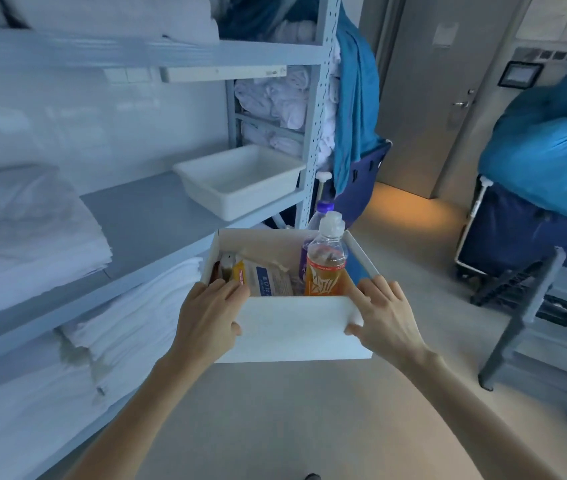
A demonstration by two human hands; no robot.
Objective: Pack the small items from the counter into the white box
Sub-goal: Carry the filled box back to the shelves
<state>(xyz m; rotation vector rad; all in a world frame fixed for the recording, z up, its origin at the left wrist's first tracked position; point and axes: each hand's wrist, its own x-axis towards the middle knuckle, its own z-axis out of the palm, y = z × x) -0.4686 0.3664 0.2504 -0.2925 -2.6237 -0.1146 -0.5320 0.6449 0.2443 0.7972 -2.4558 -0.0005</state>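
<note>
White linen (32,230) stacked far left on shelf. Your L hand (209,317) grips white box (292,327) at near-left corner, fingers hooked over rim. Packets (268,278) lie inside left, orange bottle (327,268) upright inside right. R hand (389,317) grips opposite corner: balanced 2-hand carry, box held mid-air beside shelf.

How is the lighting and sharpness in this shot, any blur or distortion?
Head view: cool bluish light on the shelves, a warm orange patch on the floor by the door; white box and orange bottle sharp, folded linens at left soft; wide-angle lens bows the shelf edges.
</note>
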